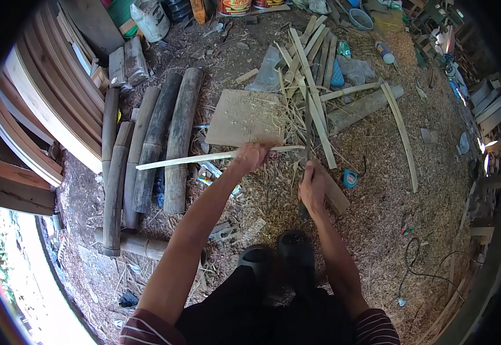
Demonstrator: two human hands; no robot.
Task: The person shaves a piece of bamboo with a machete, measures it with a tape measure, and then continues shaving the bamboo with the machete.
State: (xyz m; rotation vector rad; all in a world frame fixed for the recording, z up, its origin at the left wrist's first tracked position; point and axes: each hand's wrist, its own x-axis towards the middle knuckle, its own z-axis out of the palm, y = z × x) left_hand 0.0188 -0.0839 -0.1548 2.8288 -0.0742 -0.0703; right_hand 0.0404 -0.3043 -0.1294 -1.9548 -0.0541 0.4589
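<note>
My left hand [252, 156] is closed around a pale bamboo strip [190, 160], which reaches out to the left over the dark bamboo poles. The strip's right end lies against the blade of a long knife [308, 123]. My right hand [312, 187] grips the knife's handle, with the blade pointing away from me. Just beyond my left hand lies a flat board [244, 118] strewn with shavings. A wooden piece [332, 188] lies on the ground beside my right hand.
Bamboo poles [181, 138] lie at the left, near stacked curved boards [49, 98]. Split strips [313, 75] are heaped beyond the knife. A blue tape roll [350, 179] sits to the right. A cable [414, 270] curls at the lower right.
</note>
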